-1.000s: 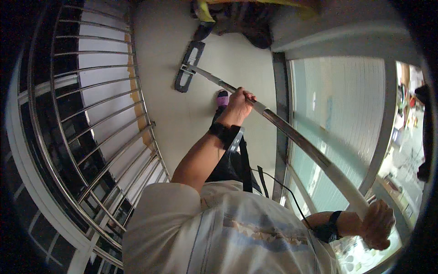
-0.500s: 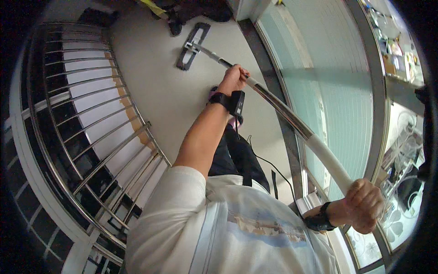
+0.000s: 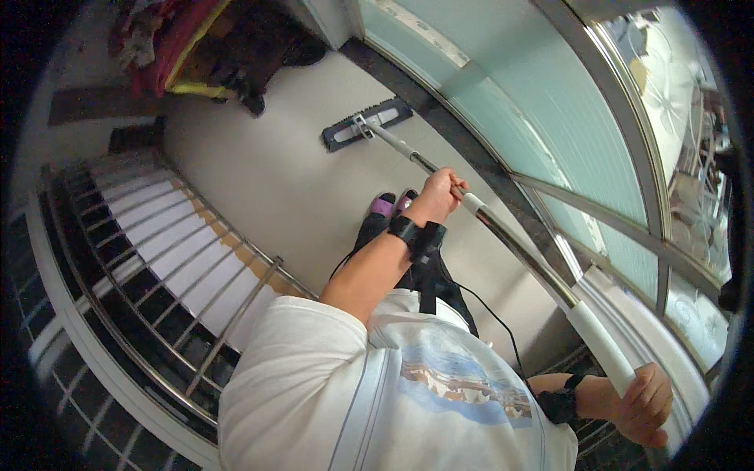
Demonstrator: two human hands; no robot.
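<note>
A flat mop spans the view, its dark-fringed head (image 3: 389, 118) lying on the pale floor close to the dark sill. Its silver and white pole (image 3: 522, 247) slants up toward me on the right. My left hand (image 3: 440, 196) is closed around the pole's lower part, at a white sleeve. At the upper end, my right hand (image 3: 646, 406) is closed over the white grip (image 3: 601, 337). Black straps with small devices sit on both wrists.
Frosted sliding glass doors (image 3: 550, 118) in metal frames run along the right. A metal railing (image 3: 196, 290) curves along the left. Dark and red cloth items with a yellow edge (image 3: 192, 47) hang at the far end. My feet in purple sandals (image 3: 382, 206) stand on the floor.
The mop head has swung from nearly lengthwise to crosswise and moved right, toward the sill. Both hands keep their hold on the pole. My view has shifted, showing more of the far end.
</note>
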